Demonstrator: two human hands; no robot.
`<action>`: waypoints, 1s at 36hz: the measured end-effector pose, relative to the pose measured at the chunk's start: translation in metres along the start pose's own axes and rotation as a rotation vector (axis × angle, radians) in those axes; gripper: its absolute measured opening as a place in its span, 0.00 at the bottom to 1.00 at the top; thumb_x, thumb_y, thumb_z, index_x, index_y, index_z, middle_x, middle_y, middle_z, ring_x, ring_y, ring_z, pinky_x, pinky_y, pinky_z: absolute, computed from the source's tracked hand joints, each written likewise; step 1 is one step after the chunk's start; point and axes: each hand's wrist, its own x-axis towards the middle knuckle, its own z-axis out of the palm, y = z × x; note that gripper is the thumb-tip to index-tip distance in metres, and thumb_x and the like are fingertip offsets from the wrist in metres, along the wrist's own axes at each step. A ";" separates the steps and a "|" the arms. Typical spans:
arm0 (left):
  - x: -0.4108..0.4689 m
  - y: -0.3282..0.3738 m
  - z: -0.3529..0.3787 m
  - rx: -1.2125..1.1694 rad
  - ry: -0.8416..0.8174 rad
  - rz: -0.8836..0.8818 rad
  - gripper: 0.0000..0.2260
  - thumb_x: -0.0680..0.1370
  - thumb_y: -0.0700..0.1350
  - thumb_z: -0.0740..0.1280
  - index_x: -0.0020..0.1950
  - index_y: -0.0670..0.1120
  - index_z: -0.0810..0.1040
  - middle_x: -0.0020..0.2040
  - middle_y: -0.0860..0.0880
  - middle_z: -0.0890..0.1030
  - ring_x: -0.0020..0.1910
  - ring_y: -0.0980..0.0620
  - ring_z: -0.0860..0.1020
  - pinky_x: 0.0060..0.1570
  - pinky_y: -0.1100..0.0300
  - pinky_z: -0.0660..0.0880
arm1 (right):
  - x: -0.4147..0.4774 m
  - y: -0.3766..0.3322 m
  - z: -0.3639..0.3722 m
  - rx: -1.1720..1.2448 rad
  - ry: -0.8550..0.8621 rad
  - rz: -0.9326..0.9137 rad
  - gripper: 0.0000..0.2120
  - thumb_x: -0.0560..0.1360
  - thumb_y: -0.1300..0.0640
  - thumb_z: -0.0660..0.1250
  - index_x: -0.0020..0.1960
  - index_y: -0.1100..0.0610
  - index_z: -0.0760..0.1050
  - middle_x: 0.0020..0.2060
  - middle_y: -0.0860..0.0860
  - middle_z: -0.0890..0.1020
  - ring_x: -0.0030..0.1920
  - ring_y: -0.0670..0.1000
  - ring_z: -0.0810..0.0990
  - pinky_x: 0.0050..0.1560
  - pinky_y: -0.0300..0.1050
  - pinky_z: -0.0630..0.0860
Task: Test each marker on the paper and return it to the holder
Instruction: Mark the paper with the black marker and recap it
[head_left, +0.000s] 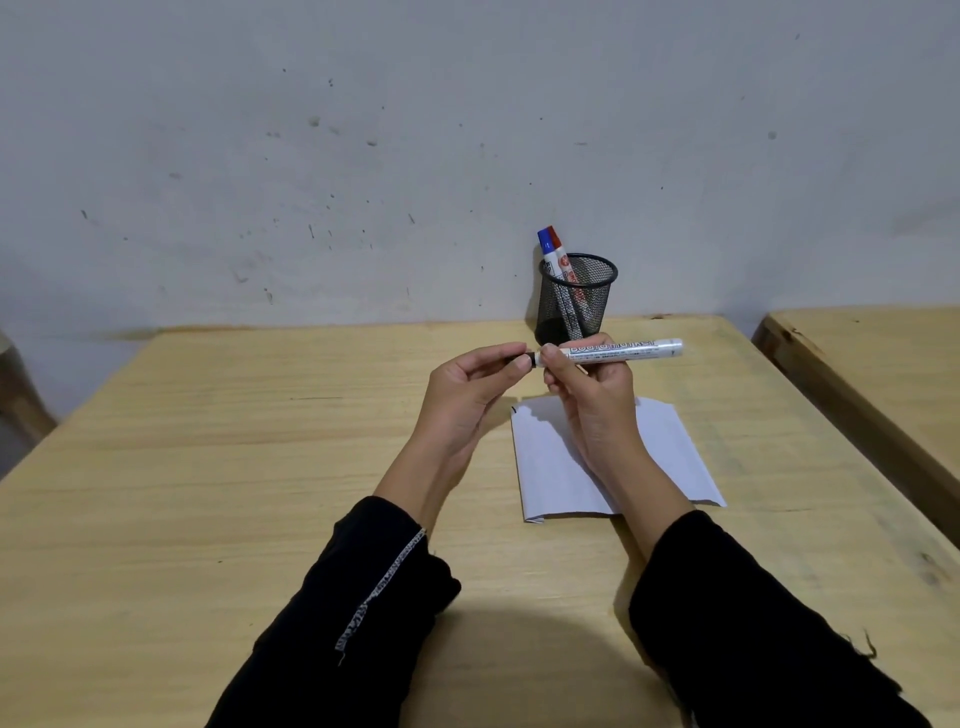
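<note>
The right hand (587, 384) holds the white marker with black cap (618, 351) sideways above the folded white paper (670, 457) (near the black mesh holder (579, 299)), so the left hand (467, 395) can pinch its cap, probably to pull it off.

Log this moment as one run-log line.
left hand: on black cap | right hand: holds marker level above paper | holder: blue, red markers inside | stage: cap on or off unclear
</note>
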 end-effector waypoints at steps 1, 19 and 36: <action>-0.001 -0.001 -0.001 0.017 -0.001 -0.002 0.08 0.70 0.34 0.72 0.46 0.44 0.83 0.41 0.49 0.86 0.45 0.56 0.83 0.46 0.69 0.78 | -0.001 0.002 -0.001 -0.007 -0.003 0.008 0.11 0.71 0.70 0.68 0.38 0.56 0.71 0.31 0.53 0.77 0.30 0.46 0.74 0.35 0.35 0.73; 0.004 0.036 0.000 -0.050 0.149 0.162 0.09 0.72 0.31 0.69 0.50 0.41 0.81 0.45 0.47 0.83 0.44 0.55 0.82 0.52 0.67 0.78 | -0.001 -0.045 -0.033 -0.430 -0.051 0.049 0.03 0.69 0.63 0.73 0.40 0.58 0.79 0.35 0.53 0.81 0.38 0.51 0.78 0.44 0.43 0.77; 0.051 0.069 0.063 0.464 0.044 0.401 0.07 0.75 0.44 0.69 0.52 0.46 0.81 0.45 0.52 0.82 0.44 0.61 0.80 0.48 0.71 0.73 | 0.048 -0.069 -0.024 -1.002 -0.175 -0.041 0.07 0.70 0.62 0.69 0.44 0.55 0.71 0.42 0.57 0.79 0.36 0.53 0.77 0.36 0.41 0.70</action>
